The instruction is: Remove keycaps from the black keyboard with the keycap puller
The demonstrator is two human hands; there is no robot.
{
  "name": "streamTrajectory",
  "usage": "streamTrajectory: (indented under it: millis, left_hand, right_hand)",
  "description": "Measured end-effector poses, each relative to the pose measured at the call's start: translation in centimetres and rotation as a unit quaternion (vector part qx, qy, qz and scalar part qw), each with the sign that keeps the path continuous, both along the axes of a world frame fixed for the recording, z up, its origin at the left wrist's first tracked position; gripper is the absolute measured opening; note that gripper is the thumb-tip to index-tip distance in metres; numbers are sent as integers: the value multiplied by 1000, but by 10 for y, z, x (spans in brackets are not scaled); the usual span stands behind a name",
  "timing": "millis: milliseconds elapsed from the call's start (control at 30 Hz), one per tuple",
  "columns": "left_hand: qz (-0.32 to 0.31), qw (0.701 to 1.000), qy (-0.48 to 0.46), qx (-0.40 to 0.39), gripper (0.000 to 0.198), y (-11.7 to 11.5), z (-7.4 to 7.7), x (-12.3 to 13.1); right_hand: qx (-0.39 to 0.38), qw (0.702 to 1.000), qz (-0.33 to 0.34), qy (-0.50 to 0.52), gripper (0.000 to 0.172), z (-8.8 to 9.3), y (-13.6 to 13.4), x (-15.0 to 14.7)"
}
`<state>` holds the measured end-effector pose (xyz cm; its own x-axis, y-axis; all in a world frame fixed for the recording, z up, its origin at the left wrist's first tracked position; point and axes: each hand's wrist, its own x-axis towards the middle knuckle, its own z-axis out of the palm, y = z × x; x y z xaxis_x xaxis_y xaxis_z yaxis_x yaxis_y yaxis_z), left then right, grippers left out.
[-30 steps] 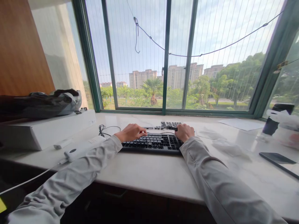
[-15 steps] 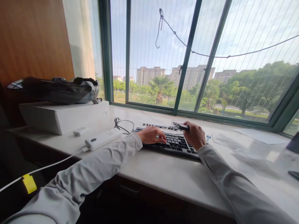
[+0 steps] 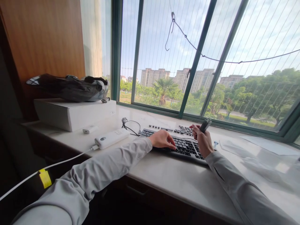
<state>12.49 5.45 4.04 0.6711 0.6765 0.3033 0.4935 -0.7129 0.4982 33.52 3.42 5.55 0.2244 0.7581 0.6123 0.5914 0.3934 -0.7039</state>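
"Resting on the black keyboard (image 3: 187, 146), the left hand (image 3: 162, 139) curls its fingers narrowly, tips down at the keys."

"Does it hold anything?"

"Cannot tell; the fingers hide whatever lies beneath them."

"And the right hand (image 3: 202, 140)?"

"Closed around a dark tool (image 3: 205, 125), one end rising above the fist. It is at the keyboard's right end, apart from the left hand."

"What lies beyond the two hands?"

"Loose black keys (image 3: 185, 129), set out on the pale surface (image 3: 168, 170) just past the keyboard, between the hands and a green window frame (image 3: 192, 78). A black cable (image 3: 125, 121) lies coiled beyond the left hand, off to its left."

"Closer to the left sleeve?"

"A white device (image 3: 112, 139), left of the left hand, with a white cable (image 3: 72, 157) plugged into its near end. Farther left, a white box (image 3: 75, 115) bears a dark bag (image 3: 72, 89)."

"To the right of the right hand?"

"Clear plastic (image 3: 260, 165) spreads across the surface, a white sheet (image 3: 269, 146) beyond it."
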Motion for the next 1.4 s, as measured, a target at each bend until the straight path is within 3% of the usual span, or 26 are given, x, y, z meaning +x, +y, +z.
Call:
streamTrajectory:
  millis: [33,100,167,267,400,567,900,1067,1233,1400]
  left_hand:
    - [-1,1000,-3,-8,41,0,0,0]
    - [-2,1000,-6,-23,41,0,0,-1]
    - [-6,999,-8,-33,40,0,0,-1]
    - [-10,999,-15,-32,37,-2,2,-2]
    - [-15,999,-20,-37,34,-4,4,-2]
    - [-19,999,-21,-33,37,-3,3,-1]
    - [-23,999,-8,-21,35,-5,7,-1]
    - [-20,1000,-8,-19,36,-5,7,-1]
    - [-23,1000,-9,-12,36,-3,4,-2]
    - [-24,1000,-8,-8,34,-3,3,-2]
  right_hand:
    - [-6,992,72,106,38,0,-1,-7]
    - [-28,940,196,279,34,-1,-2,-21]
    - [-62,888,265,371,34,-3,-3,-31]
    - [-109,834,310,443,34,-6,-6,-40]
    - [-143,797,321,491,33,-9,-8,-41]
    - [-158,786,332,496,33,-14,-5,-43]
    - [-173,815,303,463,32,-17,-6,-47]
    - [-171,803,318,474,30,-16,-8,-48]
    - [-179,777,287,530,24,-13,-8,-49]
    - [-177,780,272,535,20,-12,-8,-50]
